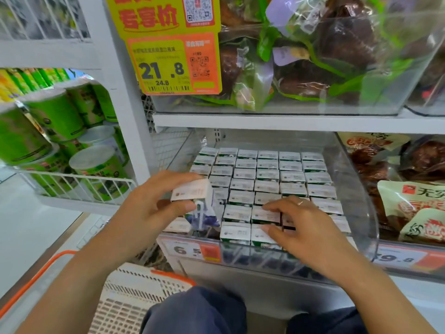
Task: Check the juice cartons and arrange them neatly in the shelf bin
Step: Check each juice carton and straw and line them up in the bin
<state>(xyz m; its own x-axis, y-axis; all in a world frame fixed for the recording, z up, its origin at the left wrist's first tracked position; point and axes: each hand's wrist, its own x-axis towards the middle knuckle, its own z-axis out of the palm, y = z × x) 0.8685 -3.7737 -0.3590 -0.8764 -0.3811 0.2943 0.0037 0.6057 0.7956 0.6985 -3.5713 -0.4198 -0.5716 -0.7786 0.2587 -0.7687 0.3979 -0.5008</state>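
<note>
We have 1 juice carton [196, 203] lifted out at the front-left corner of the clear shelf bin [361, 213], tilted, its white top facing us and a blue-purple fruit print showing on its side. Our left hand [154, 201] pinches it, fingers curled over the top edge and thumb pressed against the near side. Below and behind it, the packed cartons [267, 179] stand upright in tidy rows inside the bin, white tops up, running from the back wall to the front lip. Our right hand [301, 225] rests on the front rows towards the right, fingers spread and fairly straight, fingertips touching the carton tops, gripping nothing. On the bin's front edge we read a price tag [190, 250] with 6 and 5 on it. Moving outward, packaged snacks [414, 208] fill the bin to the right, green-wrapped bundles [313, 56] sit in the bin above, and a yellow-and-orange price sign [173, 59] showing 21.8 hangs there. Green canisters [60, 131] crowd the wire rack at left. Down low, an orange-handled basket [134, 292] sits beside our knees [199, 312].
</note>
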